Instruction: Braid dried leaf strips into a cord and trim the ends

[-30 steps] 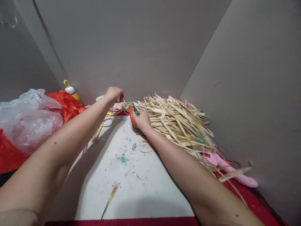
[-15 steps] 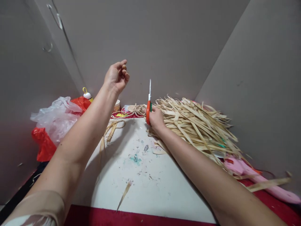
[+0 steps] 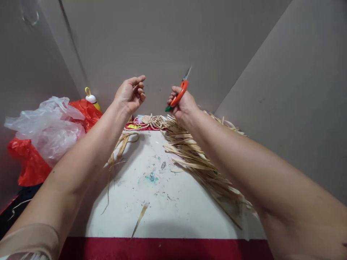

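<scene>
My right hand (image 3: 185,104) is closed around a pair of scissors (image 3: 179,94) with orange and green handles, its blades pointing up and away to the right. It is raised above the near-left side of a heap of dry straw-coloured leaf strips (image 3: 189,153). Across from it, my left hand (image 3: 130,94) is raised in the air, palm turned toward the right. Its fingers are curled in and the thumb side points right; anything thin pinched there is too small to make out. A gap separates the two hands.
Below lies a white board (image 3: 130,195) with stains, on a dark red cloth (image 3: 162,249). One short strip (image 3: 139,220) rests on it. Thin cords (image 3: 154,121) lie at the back. Crumpled plastic bags (image 3: 51,126) and a yellow-topped bottle (image 3: 91,98) stand left. Grey walls (image 3: 173,43) enclose the space.
My right hand has lifted off the leaf strips with the scissors, which now tilt to the right. My left hand has shifted slightly left and down. The view has moved a little.
</scene>
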Motion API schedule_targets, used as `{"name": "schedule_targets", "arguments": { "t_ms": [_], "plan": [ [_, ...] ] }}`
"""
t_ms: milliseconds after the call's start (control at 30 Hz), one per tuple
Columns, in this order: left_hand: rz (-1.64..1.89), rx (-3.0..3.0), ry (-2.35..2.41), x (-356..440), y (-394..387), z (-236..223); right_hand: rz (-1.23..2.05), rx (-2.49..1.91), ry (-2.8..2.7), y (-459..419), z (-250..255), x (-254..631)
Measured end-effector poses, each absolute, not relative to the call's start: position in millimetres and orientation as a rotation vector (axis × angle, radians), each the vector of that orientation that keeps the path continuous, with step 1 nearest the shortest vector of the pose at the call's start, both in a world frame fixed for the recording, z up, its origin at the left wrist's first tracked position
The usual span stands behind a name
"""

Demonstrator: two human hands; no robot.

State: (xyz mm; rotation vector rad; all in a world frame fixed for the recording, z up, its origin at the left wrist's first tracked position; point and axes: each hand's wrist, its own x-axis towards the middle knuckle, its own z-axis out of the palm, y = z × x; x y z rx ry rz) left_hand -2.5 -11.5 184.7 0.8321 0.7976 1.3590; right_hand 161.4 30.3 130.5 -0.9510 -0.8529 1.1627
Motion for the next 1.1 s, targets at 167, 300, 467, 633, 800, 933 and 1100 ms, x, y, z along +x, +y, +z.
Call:
{"name": "schedule_targets", "arguments": {
  "t_ms": [167,300,467,633,800,933,1100],
  "plan": [
    [1.273,0.909,0.845,23.3,-28.1,161.9,1.08,-0.862,-1.017,40.4,146.4,158.8],
    [1.137,1.037,0.879,65.8,-56.8,124.4,1.054,-0.795,-0.907,48.7,167.9,157.6],
    [0.646,1.022,0.631,116.8,-98.0,88.9,1.06,-0.797,-0.8,40.7,192.4,158.0],
    [0.222,1.236,0.515,128.5,-126.3,67.3,1.087,-0.708,-0.738,21.7,205.8,167.9],
    [-0.222,1.835,0.437,112.9,-136.5,53.3,0.863,-0.8,-0.88,13.4,201.9,188.0],
    [0.205,1.772,0.685,81.2,-106.7,85.6,0.742,-0.993,-1.256,-10.3,181.8,212.4],
    [1.091,1.253,0.814,13.6,-63.0,162.8,0.677,-1.492,-2.01,-63.3,146.8,241.2]
  ]
}}
